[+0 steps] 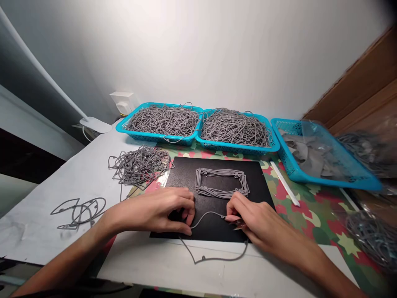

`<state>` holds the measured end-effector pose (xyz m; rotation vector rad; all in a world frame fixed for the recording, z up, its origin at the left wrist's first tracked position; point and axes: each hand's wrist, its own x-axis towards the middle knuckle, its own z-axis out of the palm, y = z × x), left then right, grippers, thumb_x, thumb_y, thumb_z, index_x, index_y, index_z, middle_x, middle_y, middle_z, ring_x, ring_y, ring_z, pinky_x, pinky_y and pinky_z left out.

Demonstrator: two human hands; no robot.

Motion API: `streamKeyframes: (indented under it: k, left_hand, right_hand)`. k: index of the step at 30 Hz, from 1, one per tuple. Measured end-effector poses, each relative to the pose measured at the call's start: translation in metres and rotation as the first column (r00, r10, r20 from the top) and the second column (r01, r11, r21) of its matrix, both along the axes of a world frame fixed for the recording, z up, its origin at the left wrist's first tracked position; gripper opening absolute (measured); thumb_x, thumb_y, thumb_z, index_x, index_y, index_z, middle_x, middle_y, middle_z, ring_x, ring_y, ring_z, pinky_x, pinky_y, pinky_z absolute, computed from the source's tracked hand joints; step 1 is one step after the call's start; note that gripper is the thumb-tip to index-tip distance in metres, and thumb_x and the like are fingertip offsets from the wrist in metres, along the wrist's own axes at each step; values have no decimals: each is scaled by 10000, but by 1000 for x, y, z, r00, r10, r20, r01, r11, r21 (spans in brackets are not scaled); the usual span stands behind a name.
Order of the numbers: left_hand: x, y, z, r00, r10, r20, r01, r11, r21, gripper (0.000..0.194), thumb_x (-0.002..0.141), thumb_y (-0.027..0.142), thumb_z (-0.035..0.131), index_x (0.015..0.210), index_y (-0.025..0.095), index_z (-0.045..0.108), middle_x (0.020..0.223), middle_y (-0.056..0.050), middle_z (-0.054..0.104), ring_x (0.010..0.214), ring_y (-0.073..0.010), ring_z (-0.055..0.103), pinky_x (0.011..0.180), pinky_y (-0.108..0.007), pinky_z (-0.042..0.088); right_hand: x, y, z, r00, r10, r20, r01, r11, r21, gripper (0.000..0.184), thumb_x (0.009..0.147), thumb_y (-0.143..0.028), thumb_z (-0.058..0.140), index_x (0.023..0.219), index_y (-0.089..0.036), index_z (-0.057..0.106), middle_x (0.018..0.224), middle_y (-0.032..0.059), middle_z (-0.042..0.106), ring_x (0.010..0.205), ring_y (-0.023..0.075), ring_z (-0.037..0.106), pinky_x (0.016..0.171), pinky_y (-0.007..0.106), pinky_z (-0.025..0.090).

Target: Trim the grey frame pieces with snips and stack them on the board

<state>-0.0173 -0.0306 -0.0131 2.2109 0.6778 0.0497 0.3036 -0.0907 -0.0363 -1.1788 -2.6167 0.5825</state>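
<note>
A thin grey rubber gasket [214,259], a loop with small tabs, hangs over the near edge of a black mat [214,229]. My left hand [173,209] is closed on the loop's left side, thumb and fingers pinched together. On its right side my right hand [245,215] pinches the same loop; a small shiny dark shape under those fingers is too unclear to name. Just beyond both hands, a stack of similar gaskets [221,193] lies on the mat, laid out as a neat rectangle.
Two blue baskets [158,138] [238,147] full of grey gaskets stand by the wall. Left are a tangled pile [139,165] and loose gaskets [77,211]. A third blue basket [294,169] holds grey strips; near it lie a white stick [285,184] and bagged gaskets [369,236].
</note>
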Motion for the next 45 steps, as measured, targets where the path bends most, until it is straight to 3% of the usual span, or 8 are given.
streamKeyframes:
  k: [5,9,17,22,26,30,40,45]
  left_hand:
    - [0,1,3,1000,10,-22,-11,999,-33,246,1031,425,815,973,219,696,986,-23,673,920,-207,653,792,-270,490]
    - [-1,1,6,996,60,-63,-66,993,-103,153,1047,365,732,1058,219,687,997,-23,657,904,-195,639,779,-265,505]
    - [-1,-2,4,991,109,-74,-115,990,-76,221,1061,433,689,1079,221,629,1032,-40,669,901,-199,617,776,-280,492]
    - [2,-2,2,991,123,-61,-125,992,-32,83,1069,282,585,1012,222,595,956,-16,640,816,-170,575,723,-263,458]
    - [3,-3,3,987,156,-49,-156,988,-4,68,1072,258,564,1022,222,593,964,-14,648,828,-167,587,736,-258,458]
    - [1,-3,0,979,193,-61,-192,981,19,224,1136,425,579,1033,227,592,964,-16,656,811,-170,583,695,-264,440]
    - [0,2,-3,981,185,-53,-175,971,161,193,1138,383,577,1026,234,625,985,-8,686,853,-180,630,739,-283,440]
    - [-1,1,-4,984,173,-43,-165,974,152,223,1163,393,527,1041,236,628,994,-10,688,864,-182,634,769,-290,451]
  right_hand:
    - [11,5,5,997,-1,-72,12,990,144,267,1063,-17,377,1073,-273,452,1009,6,613,694,158,636,582,307,398]
    - [26,9,7,997,-44,-65,55,981,186,345,965,33,411,1096,-282,464,1048,10,611,739,173,651,596,301,405]
    - [39,11,0,994,-100,38,98,993,60,291,1013,-18,487,1103,-295,500,1071,-5,638,766,205,650,649,341,388]
    - [38,11,1,994,-113,-13,113,994,-7,181,1112,-104,525,1107,-284,526,1084,-9,631,796,181,630,681,334,380]
    - [36,8,13,991,-103,-80,86,979,-184,130,1167,-292,635,1067,-275,553,1021,-37,621,795,143,616,692,295,402]
    - [36,6,22,999,-38,-34,24,936,-352,183,1129,-348,745,1043,-272,602,1015,-59,676,818,130,622,691,277,387]
    - [35,4,24,1000,5,-24,-15,912,-410,278,1139,-360,722,912,-241,614,889,-54,676,767,134,590,679,286,344]
    - [37,7,24,981,-180,-79,149,943,-297,274,1188,-448,612,988,-261,631,900,-34,652,753,154,583,686,290,390]
